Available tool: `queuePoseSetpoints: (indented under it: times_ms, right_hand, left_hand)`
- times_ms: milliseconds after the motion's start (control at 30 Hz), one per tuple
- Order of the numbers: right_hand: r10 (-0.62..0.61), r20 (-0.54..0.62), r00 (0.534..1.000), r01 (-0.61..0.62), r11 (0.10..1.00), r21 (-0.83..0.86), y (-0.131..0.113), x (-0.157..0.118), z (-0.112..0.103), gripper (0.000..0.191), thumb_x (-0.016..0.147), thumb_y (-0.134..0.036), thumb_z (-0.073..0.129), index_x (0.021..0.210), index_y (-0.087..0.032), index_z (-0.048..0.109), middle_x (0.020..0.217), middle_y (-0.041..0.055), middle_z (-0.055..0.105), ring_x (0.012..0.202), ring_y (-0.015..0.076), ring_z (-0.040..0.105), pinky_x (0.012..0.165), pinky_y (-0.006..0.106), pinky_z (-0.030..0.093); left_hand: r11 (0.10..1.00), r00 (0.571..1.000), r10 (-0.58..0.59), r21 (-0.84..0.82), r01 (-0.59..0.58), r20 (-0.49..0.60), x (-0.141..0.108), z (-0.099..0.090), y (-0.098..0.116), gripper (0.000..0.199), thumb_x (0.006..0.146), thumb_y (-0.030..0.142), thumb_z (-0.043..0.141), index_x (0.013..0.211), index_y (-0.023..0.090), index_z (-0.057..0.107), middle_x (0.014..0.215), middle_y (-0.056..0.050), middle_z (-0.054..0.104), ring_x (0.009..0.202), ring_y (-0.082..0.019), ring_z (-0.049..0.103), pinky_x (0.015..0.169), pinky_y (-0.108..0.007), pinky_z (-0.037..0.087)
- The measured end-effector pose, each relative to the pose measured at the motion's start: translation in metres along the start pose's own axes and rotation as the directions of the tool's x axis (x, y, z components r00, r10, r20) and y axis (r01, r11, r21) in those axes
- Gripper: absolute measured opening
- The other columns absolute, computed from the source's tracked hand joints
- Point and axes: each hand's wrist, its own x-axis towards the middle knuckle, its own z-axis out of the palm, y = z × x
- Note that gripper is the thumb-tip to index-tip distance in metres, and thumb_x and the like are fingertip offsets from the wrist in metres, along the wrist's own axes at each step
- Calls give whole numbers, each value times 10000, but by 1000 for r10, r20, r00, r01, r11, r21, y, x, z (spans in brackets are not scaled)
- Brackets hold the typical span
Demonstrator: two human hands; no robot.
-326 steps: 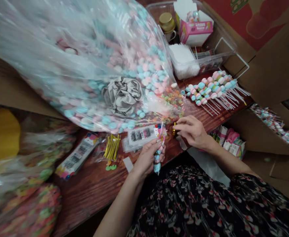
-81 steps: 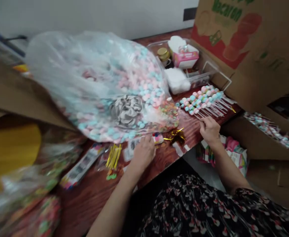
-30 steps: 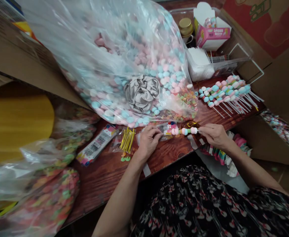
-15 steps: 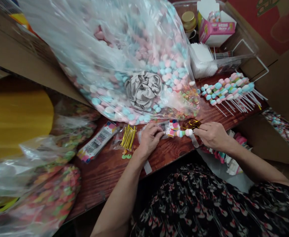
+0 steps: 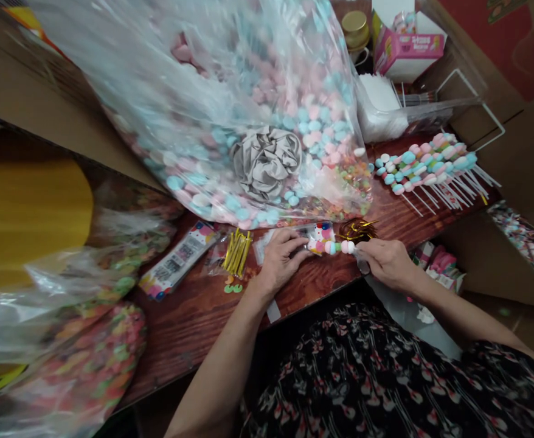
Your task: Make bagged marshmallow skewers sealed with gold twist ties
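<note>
your left hand (image 5: 283,261) is curled closed around the clear cellophane sleeve (image 5: 301,236) with its printed card, and your right hand (image 5: 388,263) pinches the white end of the candy skewer (image 5: 333,247), which lies low at centre, just above the counter (image 5: 180,359). the pink, blue and white pieces sit in a line between your hands, and the pink end looks to be at or inside the sleeve, though the plastic makes that hard to tell. a gold tinsel tie (image 5: 357,230) lies just beyond your right hand, apparently not yet on this piece. at the right, the bare finished skewers (image 5: 424,170) lie fanned in a row, while more bagged ones (image 5: 522,243) rest in the cardboard box beside the counter. the huge bag of pastel marshmallows (image 5: 249,109), gathered with a grey ribbon (image 5: 267,163), fills the upper left, and gold twist ties (image 5: 236,252) wait in their packet.
</note>
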Motion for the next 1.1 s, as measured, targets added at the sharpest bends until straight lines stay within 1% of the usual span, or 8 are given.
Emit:
queuePoseSetpoints:
  times_ms: [167, 267, 467, 600, 700, 833, 933, 1100]
  right_hand:
    - [107, -144, 984, -64, 959, 275, -18, -14, 29, 238, 977, -238, 442, 1016, -179, 669, 817, 38, 700, 680, 113, 613, 653, 221, 439]
    - [100, -170, 980, -60, 973, 225, -26, -16, 36, 246, 968, -207, 429, 1014, -173, 669, 817, 46, 711, 689, 119, 622, 640, 226, 431]
    - [95, 32, 995, -87, 977, -197, -38, -5, 13, 235, 867, -107, 446, 876, -171, 673, 695, 27, 649, 559, 127, 507, 532, 296, 242]
    - [18, 169, 985, 21, 974, -228, -36, 13, -10, 207, 809, -92, 477, 858, -168, 664, 745, 35, 662, 591, 129, 498, 541, 313, 184]
    - [-30, 193, 981, 71, 976, -206, -28, 22, -18, 214, 801, -90, 476, 862, -172, 664, 717, 27, 647, 586, 127, 473, 544, 312, 170]
    - [-65, 49, 997, 72, 982, -176, -19, 18, -13, 250, 824, -87, 453, 904, -173, 674, 670, 10, 605, 585, 125, 445, 556, 293, 212]
    - [-87, -93, 992, 73, 988, -138, -15, 9, -3, 262, 855, -100, 439, 928, -164, 683, 647, 4, 577, 591, 122, 436, 569, 274, 252]
    - [-174, -252, 952, 143, 980, -139, -13, 5, 3, 299, 893, -115, 417, 1018, -144, 687, 646, 14, 578, 618, 128, 455, 592, 284, 286]
  left_hand:
    - [999, 998, 49, -12, -49, -28, 1, 1, -2, 185, 853, 319, 679, 990, 202, 723, 904, -54, 655, 862, -175, 604, 771, -331, 505]
    - [998, 997, 58, 0, -58, -42, 1, 1, -2, 172, 864, 314, 665, 988, 212, 725, 883, -47, 656, 854, -175, 605, 775, -339, 507]
    - [993, 995, 82, 89, -78, -48, -1, 3, -1, 153, 867, 300, 649, 975, 222, 724, 902, -56, 661, 895, -195, 607, 816, -377, 515]
    - [992, 997, 71, 105, -68, -28, -3, 5, 0, 145, 870, 278, 635, 982, 236, 717, 882, -48, 653, 880, -196, 600, 817, -385, 509]
    - [993, 998, 68, 97, -68, 4, -2, 2, 1, 219, 879, 279, 613, 1082, 239, 685, 929, -56, 647, 903, -204, 587, 827, -383, 498]
    - [974, 983, 102, 188, -130, 152, 7, -7, 6, 396, 883, 263, 559, 1271, 189, 580, 1062, -111, 621, 960, -244, 547, 851, -415, 473]
    - [932, 952, 128, 295, -211, 277, 18, -14, 11, 381, 854, 256, 560, 1222, 173, 611, 1043, -129, 596, 981, -287, 497, 849, -459, 442]
    - [917, 932, 195, 279, -283, 306, 29, -15, 13, 294, 851, 293, 582, 1122, 183, 612, 1162, -148, 582, 1099, -325, 469, 924, -522, 371]
